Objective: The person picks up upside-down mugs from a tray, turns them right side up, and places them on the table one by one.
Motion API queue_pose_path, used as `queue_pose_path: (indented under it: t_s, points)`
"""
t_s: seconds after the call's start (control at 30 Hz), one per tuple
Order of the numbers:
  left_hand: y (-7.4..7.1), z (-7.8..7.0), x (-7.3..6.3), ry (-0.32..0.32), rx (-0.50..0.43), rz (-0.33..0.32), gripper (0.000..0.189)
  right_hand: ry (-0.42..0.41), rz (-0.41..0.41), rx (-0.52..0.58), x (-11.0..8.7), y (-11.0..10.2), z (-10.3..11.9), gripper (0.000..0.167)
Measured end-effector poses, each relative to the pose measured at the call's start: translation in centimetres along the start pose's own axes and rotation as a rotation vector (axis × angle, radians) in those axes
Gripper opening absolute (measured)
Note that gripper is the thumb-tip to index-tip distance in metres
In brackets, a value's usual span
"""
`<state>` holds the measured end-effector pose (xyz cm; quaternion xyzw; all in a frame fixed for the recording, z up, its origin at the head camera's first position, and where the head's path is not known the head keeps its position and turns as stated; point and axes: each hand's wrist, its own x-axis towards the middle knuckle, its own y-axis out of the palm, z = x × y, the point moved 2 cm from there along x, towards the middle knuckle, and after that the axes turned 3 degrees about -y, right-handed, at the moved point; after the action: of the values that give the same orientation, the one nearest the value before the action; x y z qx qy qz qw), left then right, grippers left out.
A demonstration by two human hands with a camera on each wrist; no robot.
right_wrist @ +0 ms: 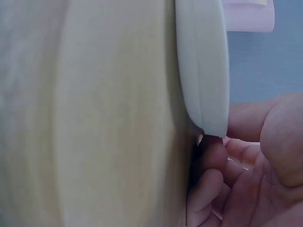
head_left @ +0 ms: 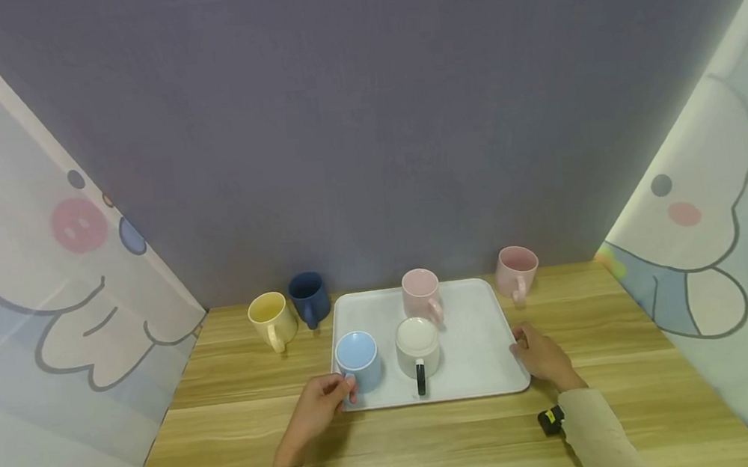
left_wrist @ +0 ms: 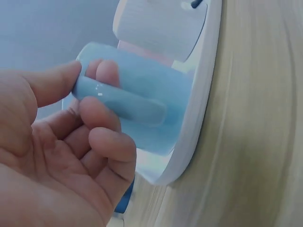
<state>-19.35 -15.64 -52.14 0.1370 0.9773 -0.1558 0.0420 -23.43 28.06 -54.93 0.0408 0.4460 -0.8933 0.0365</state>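
My left hand (head_left: pixel 319 408) pinches the handle of a light blue mug (head_left: pixel 359 363), which stands bottom up at the tray's front left. In the left wrist view, thumb and fingertips close round that handle (left_wrist: pixel 120 100). The right hand (head_left: pixel 543 356) grips the right edge of the white tray (head_left: pixel 475 344), thumb above the rim and curled fingers under it in the right wrist view. Beside the blue mug is a white mug (head_left: pixel 419 349), bottom up, its black handle facing me. Behind it on the tray is a pink mug (head_left: pixel 421 297).
Left of the tray, a yellow mug (head_left: pixel 273 320) and a dark blue mug (head_left: pixel 310 300) stand upright on the wooden table (head_left: pixel 435 445). Another pink mug (head_left: pixel 515 272) is upright behind the tray's right side. A grey wall (head_left: pixel 364 129) rises at the table's back edge.
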Motion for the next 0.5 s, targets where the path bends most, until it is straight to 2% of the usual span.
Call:
queue_pose_path:
  t_s: [0.2,0.4,0.5]
  points:
    - [0.33,-0.23,0.18,-0.094,-0.079,-0.036,0.038,-0.002,0.003,0.000,-0.08,-0.06,0.05,0.040]
    - [0.63,-0.33,0.57,-0.127,-0.127,-0.096,0.038,0.005,0.003,-0.004,-0.09,-0.10,0.10,0.039]
    - [0.76,-0.36,0.74,-0.137,-0.117,-0.141,0.038,0.010,0.002,-0.002,-0.10,-0.03,0.04,0.039]
